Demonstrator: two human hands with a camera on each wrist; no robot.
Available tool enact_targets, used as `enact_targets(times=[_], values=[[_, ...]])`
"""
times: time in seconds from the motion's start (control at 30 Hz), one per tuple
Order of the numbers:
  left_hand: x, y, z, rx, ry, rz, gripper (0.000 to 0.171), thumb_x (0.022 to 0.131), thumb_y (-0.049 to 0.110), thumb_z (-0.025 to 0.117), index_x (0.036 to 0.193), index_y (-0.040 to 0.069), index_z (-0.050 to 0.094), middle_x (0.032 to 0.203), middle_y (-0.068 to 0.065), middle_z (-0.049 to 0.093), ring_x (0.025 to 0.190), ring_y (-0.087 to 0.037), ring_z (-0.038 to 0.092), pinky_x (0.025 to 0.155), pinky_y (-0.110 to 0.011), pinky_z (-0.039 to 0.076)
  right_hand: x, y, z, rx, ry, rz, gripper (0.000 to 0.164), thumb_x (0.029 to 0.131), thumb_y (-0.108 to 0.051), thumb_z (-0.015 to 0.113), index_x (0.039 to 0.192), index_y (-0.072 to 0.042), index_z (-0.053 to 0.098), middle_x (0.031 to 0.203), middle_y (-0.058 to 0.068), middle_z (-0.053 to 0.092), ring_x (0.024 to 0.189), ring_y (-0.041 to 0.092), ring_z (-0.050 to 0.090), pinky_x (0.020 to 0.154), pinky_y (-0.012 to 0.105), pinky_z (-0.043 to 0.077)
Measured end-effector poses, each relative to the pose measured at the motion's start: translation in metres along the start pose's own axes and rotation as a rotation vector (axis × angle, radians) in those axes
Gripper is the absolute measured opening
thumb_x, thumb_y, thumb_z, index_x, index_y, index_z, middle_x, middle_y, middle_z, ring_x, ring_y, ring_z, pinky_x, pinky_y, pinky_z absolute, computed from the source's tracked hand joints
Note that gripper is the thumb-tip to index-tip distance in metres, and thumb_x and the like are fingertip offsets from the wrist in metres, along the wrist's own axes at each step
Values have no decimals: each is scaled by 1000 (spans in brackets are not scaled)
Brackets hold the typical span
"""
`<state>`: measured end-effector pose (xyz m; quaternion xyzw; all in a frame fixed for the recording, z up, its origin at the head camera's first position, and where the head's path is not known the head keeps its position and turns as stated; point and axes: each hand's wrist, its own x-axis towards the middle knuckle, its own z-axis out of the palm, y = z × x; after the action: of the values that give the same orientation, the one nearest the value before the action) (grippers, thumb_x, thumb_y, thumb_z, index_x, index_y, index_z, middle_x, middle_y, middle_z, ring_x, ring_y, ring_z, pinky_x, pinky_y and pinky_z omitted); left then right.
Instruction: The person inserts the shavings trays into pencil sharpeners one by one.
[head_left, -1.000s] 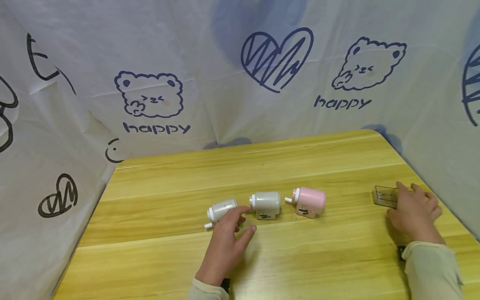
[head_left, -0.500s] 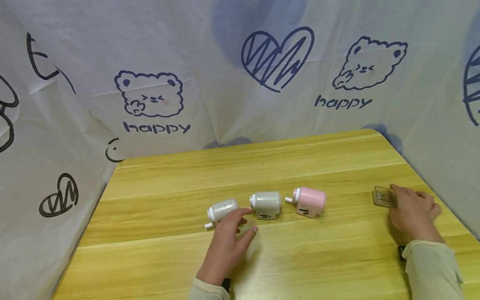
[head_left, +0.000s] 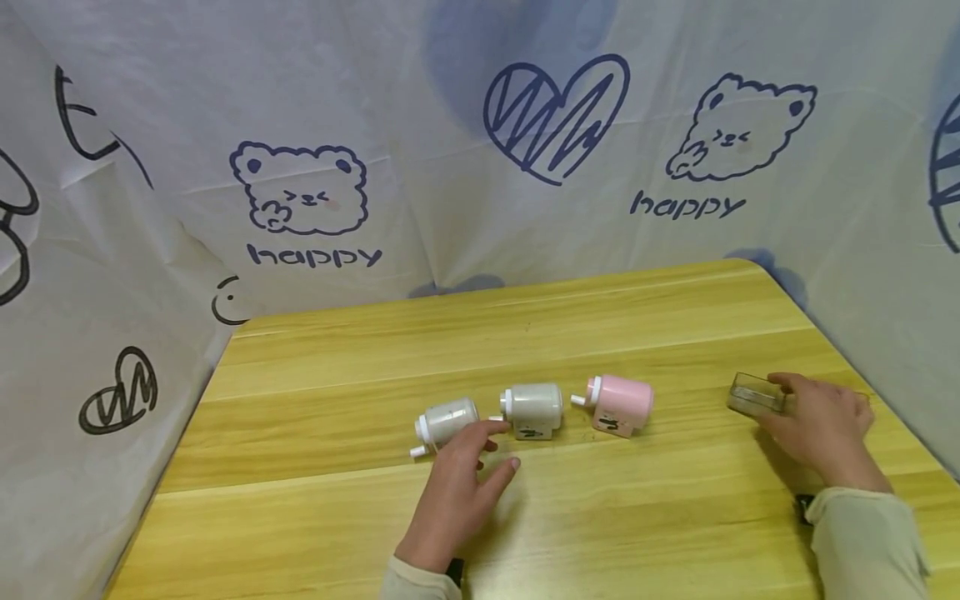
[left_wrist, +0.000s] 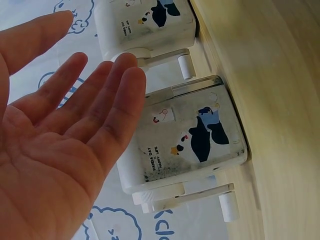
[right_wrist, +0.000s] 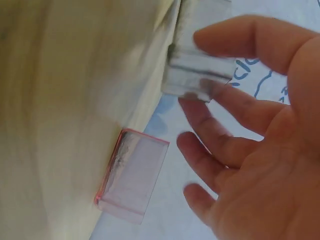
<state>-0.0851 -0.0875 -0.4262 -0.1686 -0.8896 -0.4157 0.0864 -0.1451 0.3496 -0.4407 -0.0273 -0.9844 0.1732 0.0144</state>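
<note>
Three hand-crank pencil sharpeners stand in a row: a grey-white left one (head_left: 450, 419), a grey-white middle one (head_left: 534, 408) and a pink one (head_left: 622, 402). Their white cranks point left, and dark penguin-like prints decorate the grey-white pair in the left wrist view. My left hand (head_left: 457, 500) hovers beside the left sharpener, fingers loosely extended and holding nothing; it partly covers that sharpener's base. At the right, my right hand (head_left: 821, 425) pinches one end of a clear greyish shavings box (head_left: 753, 396) between thumb and fingers. A clear pink box (right_wrist: 135, 177) lies beside that hand.
The wood-grain table (head_left: 315, 533) has its right edge close to my right hand. White cloth (head_left: 435, 167) with blue bear and heart drawings hangs behind and at both sides. The pink box is mostly hidden by my hand in the head view.
My right hand has closed on the greyish box and shifted it slightly left, turning it a little. The left hand has barely moved, and the sharpeners stay in place.
</note>
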Motion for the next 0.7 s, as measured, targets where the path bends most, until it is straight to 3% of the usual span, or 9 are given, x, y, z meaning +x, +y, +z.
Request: enact_targets(times=[0.2,0.43,0.57,0.7], values=[[-1,-1,0,-3,-23,-11,35,89,21,67,122,14,58,122,-2,59,98,-18,60,76,-31,51,1,-10,1,116,28,-88,66,90,-46,60,136,-1,45,125,29,51,107,49,48,78,61,40],[0,-1,1,-13,-39,-20,33,90,23,66,122,18,58,122,0,59,100,-20,60,77,-31,51,-3,-26,0,332,67,-128,64,90,-41,63,140,-6,44,127,23,50,111,42,50,86,58,42],[0,-2,2,-14,-39,-17,33,90,22,66,121,18,58,122,0,59,99,-20,60,76,-32,52,-7,-39,1,412,132,-129,58,89,-37,65,139,-15,47,120,11,51,108,23,50,87,34,44],[0,-4,3,-14,-36,-8,32,90,22,65,121,16,58,122,0,59,99,-21,60,75,-32,52,-11,-54,3,519,208,-149,52,88,-29,68,136,-20,50,117,3,51,100,11,47,81,13,39]])
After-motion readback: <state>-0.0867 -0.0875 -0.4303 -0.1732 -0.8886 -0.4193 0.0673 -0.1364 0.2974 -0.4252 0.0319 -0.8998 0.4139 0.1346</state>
